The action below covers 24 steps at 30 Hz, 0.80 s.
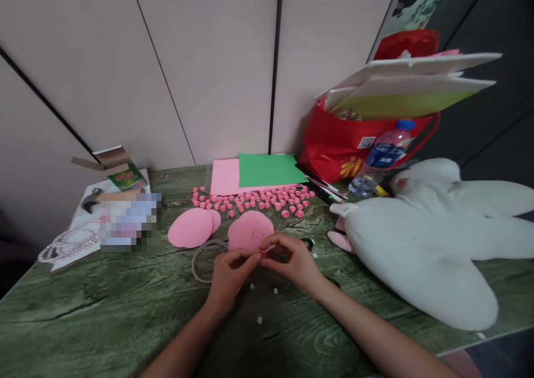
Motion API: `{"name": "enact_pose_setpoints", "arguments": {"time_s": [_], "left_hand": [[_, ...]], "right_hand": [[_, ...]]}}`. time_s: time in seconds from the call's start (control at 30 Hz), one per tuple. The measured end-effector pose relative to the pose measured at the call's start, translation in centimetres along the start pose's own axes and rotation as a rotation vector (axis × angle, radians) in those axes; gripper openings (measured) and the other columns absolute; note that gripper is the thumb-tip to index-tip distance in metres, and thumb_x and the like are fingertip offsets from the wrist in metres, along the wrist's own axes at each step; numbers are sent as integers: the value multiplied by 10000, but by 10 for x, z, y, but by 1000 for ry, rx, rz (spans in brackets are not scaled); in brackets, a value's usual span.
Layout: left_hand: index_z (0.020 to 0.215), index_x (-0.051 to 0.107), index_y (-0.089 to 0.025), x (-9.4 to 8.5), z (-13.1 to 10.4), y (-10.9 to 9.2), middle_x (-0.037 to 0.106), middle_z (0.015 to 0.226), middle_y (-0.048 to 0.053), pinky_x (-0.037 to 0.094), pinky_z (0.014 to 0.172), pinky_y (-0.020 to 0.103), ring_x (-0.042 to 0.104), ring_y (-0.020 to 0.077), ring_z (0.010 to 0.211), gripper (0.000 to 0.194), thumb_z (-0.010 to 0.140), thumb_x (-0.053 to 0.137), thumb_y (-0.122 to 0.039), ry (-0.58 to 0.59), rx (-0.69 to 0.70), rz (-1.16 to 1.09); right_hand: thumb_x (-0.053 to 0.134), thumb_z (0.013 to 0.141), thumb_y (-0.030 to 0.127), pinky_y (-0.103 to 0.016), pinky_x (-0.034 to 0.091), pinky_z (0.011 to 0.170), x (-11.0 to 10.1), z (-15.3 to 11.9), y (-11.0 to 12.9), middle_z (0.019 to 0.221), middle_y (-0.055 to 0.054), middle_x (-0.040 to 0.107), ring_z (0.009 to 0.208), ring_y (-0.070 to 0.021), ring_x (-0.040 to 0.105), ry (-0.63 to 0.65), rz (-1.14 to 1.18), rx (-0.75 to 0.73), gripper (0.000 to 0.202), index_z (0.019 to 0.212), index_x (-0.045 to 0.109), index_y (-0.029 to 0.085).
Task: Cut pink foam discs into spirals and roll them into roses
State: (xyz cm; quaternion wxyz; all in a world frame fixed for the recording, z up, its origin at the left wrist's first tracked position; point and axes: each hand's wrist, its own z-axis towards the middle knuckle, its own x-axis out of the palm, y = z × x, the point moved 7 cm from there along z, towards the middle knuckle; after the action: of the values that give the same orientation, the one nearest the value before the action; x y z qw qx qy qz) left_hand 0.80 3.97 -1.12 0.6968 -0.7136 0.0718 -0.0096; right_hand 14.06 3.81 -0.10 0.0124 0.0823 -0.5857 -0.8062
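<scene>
My left hand (231, 275) and my right hand (294, 261) meet over the table, fingertips pinched together on a small pink paper piece (263, 255). Most of that piece is hidden by the fingers. Just behind them lie stacked pink paper circles (251, 222), the top one with a curved line on it. More pink paper circles (189, 227) lie to the left. A pale ring-shaped roll (195, 269) rests beside my left hand. Black-handled scissors, it seems, (308, 244) lie partly under my right hand. Farther back are many small pink rolled paper flowers (261, 204).
Pink and green paper sheets (269, 169) lie against the wall. At right are a red bag (327, 141), a water bottle (381, 158), pens (325, 189) and a white plush toy (421, 239). Bead strands (69, 241) and an open box (125, 175) stand left. Small white bits (259, 320) dot the front.
</scene>
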Motion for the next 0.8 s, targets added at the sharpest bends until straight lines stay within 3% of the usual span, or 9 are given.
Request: {"name": "enact_pose_setpoints", "arguments": {"time_s": [0.13,0.37,0.53,0.8], "left_hand": [[652,714,-147,0,0,2,706,650,35,477,605,243,618,167,617,107,629,689,-248,-7,-15,-26],[618,693,-147,-8,3,5,677,594,16,465,622,232,602,142,604,94,633,687,-240,-74,-4,-255],[631,695,-136,-9,4,8,678,610,26,461,628,237,590,142,618,94,624,694,-230,-102,-1,-265],[667,707,-166,-17,3,2,692,626,11,461,566,216,599,143,584,105,631,693,-263,-175,76,-10]], "right_hand": [[693,657,238,-251,508,614,1,-1,0,808,-27,631,681,-140,603,22,-60,-20,184,816,618,184],[757,570,255,-265,518,635,11,-4,-13,860,-33,664,770,-169,631,125,131,135,523,1055,564,209],[701,641,247,-241,509,588,12,-3,-17,739,-19,674,640,-130,626,118,232,212,317,935,612,168],[654,674,278,-208,521,518,7,1,-16,656,34,577,543,-99,600,29,316,217,219,860,596,179]]}}
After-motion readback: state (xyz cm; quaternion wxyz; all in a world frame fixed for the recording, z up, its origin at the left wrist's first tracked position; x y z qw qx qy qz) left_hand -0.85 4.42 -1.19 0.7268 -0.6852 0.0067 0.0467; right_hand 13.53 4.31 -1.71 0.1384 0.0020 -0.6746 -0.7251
